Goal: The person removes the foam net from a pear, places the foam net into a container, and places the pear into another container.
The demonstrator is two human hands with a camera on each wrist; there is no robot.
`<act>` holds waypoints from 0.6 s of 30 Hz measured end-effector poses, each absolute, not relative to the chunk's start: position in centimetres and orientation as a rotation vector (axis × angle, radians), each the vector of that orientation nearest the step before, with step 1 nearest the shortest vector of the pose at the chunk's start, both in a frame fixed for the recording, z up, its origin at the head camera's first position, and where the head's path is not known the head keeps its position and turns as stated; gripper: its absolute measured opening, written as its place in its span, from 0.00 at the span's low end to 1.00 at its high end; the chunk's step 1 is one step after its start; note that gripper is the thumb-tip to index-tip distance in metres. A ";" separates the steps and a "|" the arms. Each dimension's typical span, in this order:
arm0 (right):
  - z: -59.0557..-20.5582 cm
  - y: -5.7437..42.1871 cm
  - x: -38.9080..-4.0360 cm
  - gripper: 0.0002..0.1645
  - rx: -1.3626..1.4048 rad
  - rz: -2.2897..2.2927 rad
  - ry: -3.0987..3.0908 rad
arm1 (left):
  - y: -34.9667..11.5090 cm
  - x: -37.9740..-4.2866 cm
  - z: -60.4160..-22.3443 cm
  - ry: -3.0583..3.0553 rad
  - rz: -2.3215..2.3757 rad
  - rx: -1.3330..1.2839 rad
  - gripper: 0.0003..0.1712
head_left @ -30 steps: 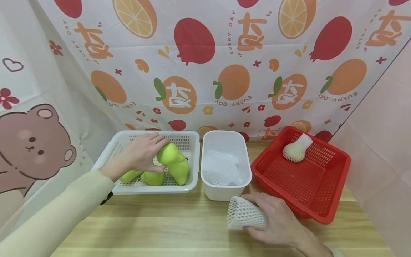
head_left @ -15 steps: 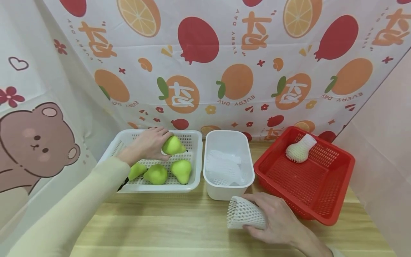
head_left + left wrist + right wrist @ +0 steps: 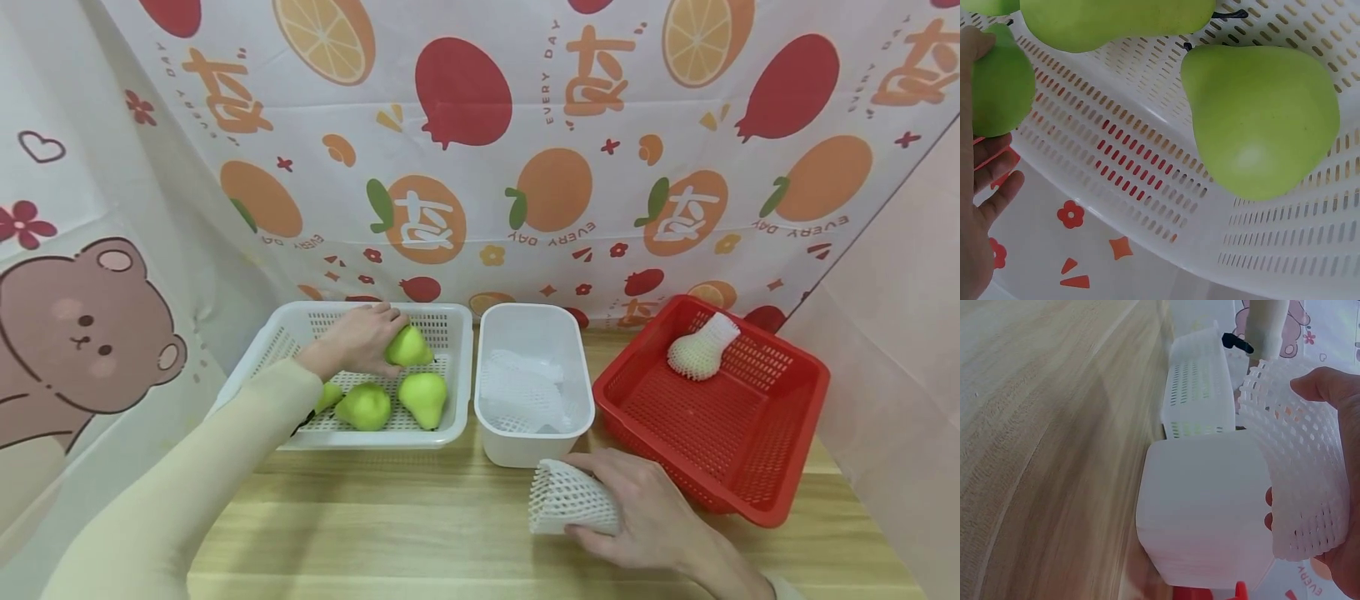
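Observation:
My left hand [image 3: 365, 337] grips a green pear [image 3: 409, 347] at the back right of the white slotted basket [image 3: 456, 333]. In the left wrist view, the thumb lies on that pear [image 3: 1002, 87] and the fingers reach round its far side. Nearer the basket's front lie another pear [image 3: 423, 398] and one beside it [image 3: 365, 407]; a further pear [image 3: 328, 397] is partly hidden by the left arm. Over the front of the table, my right hand [image 3: 645, 508] holds a white foam net sleeve [image 3: 573, 498], its wide mouth turned left. The right wrist view shows this sleeve [image 3: 1300, 462] between thumb and fingers.
Between the baskets stands a white plastic tub [image 3: 534, 450] with several foam net sleeves [image 3: 521, 392] inside. On the right, a red basket [image 3: 780, 450] contains one net-wrapped pear [image 3: 703, 348]. A printed curtain [image 3: 480, 208] hangs right behind the containers.
My left hand has carried the pear from above the front pears to the back right of the white basket. My right hand and its sleeve have stayed nearly still.

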State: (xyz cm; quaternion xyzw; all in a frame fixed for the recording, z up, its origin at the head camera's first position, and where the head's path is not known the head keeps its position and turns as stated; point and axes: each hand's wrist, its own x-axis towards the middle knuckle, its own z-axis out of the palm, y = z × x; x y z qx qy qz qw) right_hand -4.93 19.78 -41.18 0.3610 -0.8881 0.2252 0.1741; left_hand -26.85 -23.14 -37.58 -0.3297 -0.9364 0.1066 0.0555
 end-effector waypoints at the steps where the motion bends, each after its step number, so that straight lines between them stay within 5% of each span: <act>1: -41.2 19.8 -5.0 0.42 1.028 0.637 -2.511 | -23.1 -26.9 -37.7 -2.850 0.330 -1.000 0.45; 13: -40.5 19.7 -5.5 0.41 1.051 0.615 -2.460 | -22.5 -27.3 -38.6 -2.937 0.460 -1.023 0.44; 18: -40.1 19.7 -5.7 0.43 1.071 0.598 -2.419 | -22.6 -27.2 -38.7 -2.921 0.527 -1.069 0.36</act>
